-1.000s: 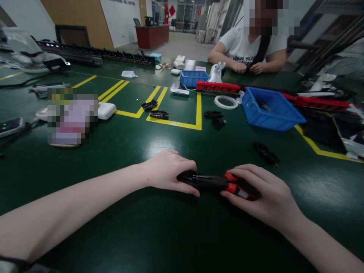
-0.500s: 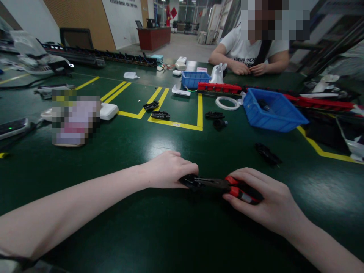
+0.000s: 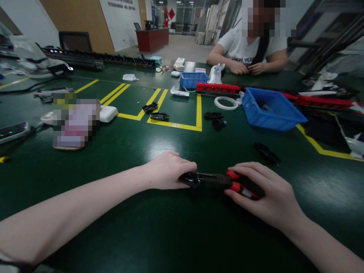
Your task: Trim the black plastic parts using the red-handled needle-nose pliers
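My left hand (image 3: 172, 171) is closed around a small black plastic part (image 3: 191, 179), most of it hidden by the fingers. The red-and-black handles of a pair of pliers (image 3: 234, 185) lie in my right hand (image 3: 267, 191), fingers wrapped over them. The plier jaws point left and meet the exposed end of the black part; whether they grip it I cannot tell. Another black part (image 3: 267, 153) lies on the green table (image 3: 159, 231) beyond my right hand. Farther off are similar black parts (image 3: 159, 116).
Blue bins (image 3: 273, 110) stand at the right and far middle, near a roll of white tape (image 3: 226, 103) and a long red strip (image 3: 218, 88). A phone (image 3: 78, 125) and white case (image 3: 108, 113) lie at left. A co-worker (image 3: 247, 57) sits across the table.
The pliers and my right hand have shifted slightly, and the handles look a little more spread. My left hand stays nearly in place on the black part. The view has tilted very slightly.
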Available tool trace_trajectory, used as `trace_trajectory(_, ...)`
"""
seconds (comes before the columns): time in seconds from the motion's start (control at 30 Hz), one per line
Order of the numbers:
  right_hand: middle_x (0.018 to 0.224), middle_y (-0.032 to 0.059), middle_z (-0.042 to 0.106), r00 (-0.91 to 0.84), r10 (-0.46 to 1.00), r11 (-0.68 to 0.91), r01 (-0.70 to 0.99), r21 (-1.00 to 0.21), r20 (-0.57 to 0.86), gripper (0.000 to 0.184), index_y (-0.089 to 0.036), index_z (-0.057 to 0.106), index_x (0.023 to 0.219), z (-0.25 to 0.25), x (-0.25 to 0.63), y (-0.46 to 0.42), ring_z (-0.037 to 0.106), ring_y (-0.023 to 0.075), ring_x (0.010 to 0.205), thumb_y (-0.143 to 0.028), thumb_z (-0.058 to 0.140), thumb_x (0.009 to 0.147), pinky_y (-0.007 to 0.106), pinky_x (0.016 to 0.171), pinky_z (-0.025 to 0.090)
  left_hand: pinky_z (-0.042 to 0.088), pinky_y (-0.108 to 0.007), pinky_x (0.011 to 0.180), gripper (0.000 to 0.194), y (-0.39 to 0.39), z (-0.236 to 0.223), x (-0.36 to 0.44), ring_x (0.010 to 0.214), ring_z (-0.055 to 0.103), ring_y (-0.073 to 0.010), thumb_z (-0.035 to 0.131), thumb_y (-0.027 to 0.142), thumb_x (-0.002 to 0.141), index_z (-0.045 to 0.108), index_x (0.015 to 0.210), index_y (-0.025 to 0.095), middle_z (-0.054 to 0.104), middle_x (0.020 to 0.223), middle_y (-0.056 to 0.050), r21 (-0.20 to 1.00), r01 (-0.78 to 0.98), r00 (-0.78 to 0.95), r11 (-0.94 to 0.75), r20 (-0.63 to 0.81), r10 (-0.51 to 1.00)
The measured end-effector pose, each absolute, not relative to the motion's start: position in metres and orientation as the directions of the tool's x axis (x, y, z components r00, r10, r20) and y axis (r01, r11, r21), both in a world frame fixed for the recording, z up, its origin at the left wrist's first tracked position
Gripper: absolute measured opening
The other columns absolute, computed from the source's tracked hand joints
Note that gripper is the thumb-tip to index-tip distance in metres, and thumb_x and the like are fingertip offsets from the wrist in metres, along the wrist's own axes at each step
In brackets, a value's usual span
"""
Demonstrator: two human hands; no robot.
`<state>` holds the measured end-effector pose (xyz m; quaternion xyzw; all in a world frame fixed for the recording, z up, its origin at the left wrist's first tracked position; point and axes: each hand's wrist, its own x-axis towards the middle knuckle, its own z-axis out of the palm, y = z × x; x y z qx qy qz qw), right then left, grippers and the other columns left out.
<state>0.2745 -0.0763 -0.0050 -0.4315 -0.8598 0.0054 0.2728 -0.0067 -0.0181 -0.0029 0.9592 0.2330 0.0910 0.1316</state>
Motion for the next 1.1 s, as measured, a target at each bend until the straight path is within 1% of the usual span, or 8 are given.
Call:
trace_trajectory(0.07, 0.102, 0.0084, 0.069, -0.465, 0.744, 0.623, 0.742, -0.248, 0.480, 0.033, -0.024, 0.062, 0.110, -0.0044, 0.2741, -0.0768, 0.068, 0.0247, 0.089, -0.038, 0.070, 0.082, 0.040, 0.073, 0.057, 0.041, -0.029, 0.067, 0.020, -0.0184, -0.0023, -0.0065, 0.067, 0.062, -0.0145, 0.067, 0.035, 0.086, 0.058, 0.093, 0.019, 0.068, 0.079, 0.003, 0.313, 0.419, 0.873, -0.852, 0.120, 0.473)
trace_trajectory(0.17, 0.101, 0.0084, 0.068, -0.460, 0.742, 0.624, 0.741, -0.249, 0.488, 0.031, -0.024, 0.061, 0.110, -0.0035, 0.2736, -0.0770, 0.067, 0.0247, 0.089, -0.037, 0.069, 0.083, 0.040, 0.073, 0.057, 0.040, -0.029, 0.065, 0.034, -0.0184, -0.0009, -0.0065, 0.065, 0.062, -0.0148, 0.067, 0.052, 0.085, 0.058, 0.091, 0.019, 0.067, 0.076, 0.003, 0.372, 0.404, 0.868, -0.836, 0.134, 0.479)
trace_trajectory(0.23, 0.100, 0.0083, 0.068, -0.470, 0.739, 0.629, 0.738, -0.245, 0.483, 0.030, -0.023, 0.060, 0.110, -0.0032, 0.2733, -0.0769, 0.067, 0.0239, 0.088, -0.037, 0.068, 0.084, 0.039, 0.073, 0.057, 0.040, -0.029, 0.065, 0.041, -0.0180, -0.0001, -0.0070, 0.065, 0.062, -0.0153, 0.066, 0.058, 0.083, 0.059, 0.093, 0.019, 0.067, 0.076, 0.003, 0.417, 0.387, 0.869, -0.822, 0.133, 0.477)
trace_trajectory(0.33, 0.101, 0.0086, 0.068, -0.476, 0.738, 0.632, 0.736, -0.244, 0.478, 0.031, -0.022, 0.060, 0.110, -0.0041, 0.2738, -0.0768, 0.067, 0.0236, 0.088, -0.038, 0.068, 0.084, 0.039, 0.074, 0.057, 0.040, -0.029, 0.065, 0.041, -0.0176, 0.0009, -0.0081, 0.065, 0.062, -0.0155, 0.063, 0.058, 0.084, 0.059, 0.095, 0.019, 0.066, 0.076, 0.002, 0.452, 0.360, 0.876, -0.816, 0.137, 0.462)
trace_trajectory(0.57, 0.105, 0.0087, 0.068, -0.490, 0.740, 0.641, 0.721, -0.263, 0.460, 0.035, -0.023, 0.060, 0.115, -0.0077, 0.2769, -0.0770, 0.066, 0.0237, 0.091, -0.037, 0.069, 0.084, 0.039, 0.076, 0.057, 0.040, -0.029, 0.066, 0.036, -0.0176, 0.0037, -0.0094, 0.066, 0.062, -0.0157, 0.059, 0.052, 0.087, 0.059, 0.095, 0.017, 0.065, 0.079, 0.001, 0.455, 0.321, 0.897, -0.831, 0.134, 0.420)
trace_trajectory(0.7, 0.102, 0.0093, 0.068, -0.537, 0.699, 0.684, 0.694, -0.223, 0.472, 0.039, -0.021, 0.059, 0.117, -0.0056, 0.2749, -0.0775, 0.066, 0.0231, 0.090, -0.037, 0.070, 0.083, 0.038, 0.074, 0.056, 0.040, -0.029, 0.069, 0.037, -0.0169, 0.0034, -0.0091, 0.068, 0.061, -0.0158, 0.058, 0.053, 0.089, 0.060, 0.099, 0.018, 0.067, 0.081, 0.000, 0.449, 0.323, 0.900, -0.833, 0.127, 0.418)
trace_trajectory(0.83, 0.098, 0.0095, 0.068, -0.560, 0.675, 0.704, 0.684, -0.192, 0.479, 0.035, -0.019, 0.060, 0.111, -0.0034, 0.2720, -0.0776, 0.066, 0.0217, 0.084, -0.039, 0.070, 0.084, 0.036, 0.069, 0.056, 0.039, -0.029, 0.070, 0.040, -0.0162, 0.0019, -0.0090, 0.068, 0.061, -0.0155, 0.059, 0.056, 0.089, 0.062, 0.101, 0.018, 0.067, 0.081, 0.000, 0.443, 0.323, 0.902, -0.836, 0.123, 0.414)
trace_trajectory(1.1, 0.095, 0.0073, 0.067, -0.549, 0.713, 0.685, 0.679, -0.266, 0.436, 0.029, -0.019, 0.062, 0.105, -0.0037, 0.2736, -0.0805, 0.065, 0.0196, 0.082, -0.041, 0.067, 0.086, 0.034, 0.068, 0.054, 0.038, -0.027, 0.067, 0.043, -0.0169, -0.0002, -0.0091, 0.068, 0.061, -0.0151, 0.063, 0.057, 0.087, 0.064, 0.104, 0.018, 0.068, 0.082, -0.001, 0.426, 0.325, 0.899, -0.844, 0.137, 0.416)
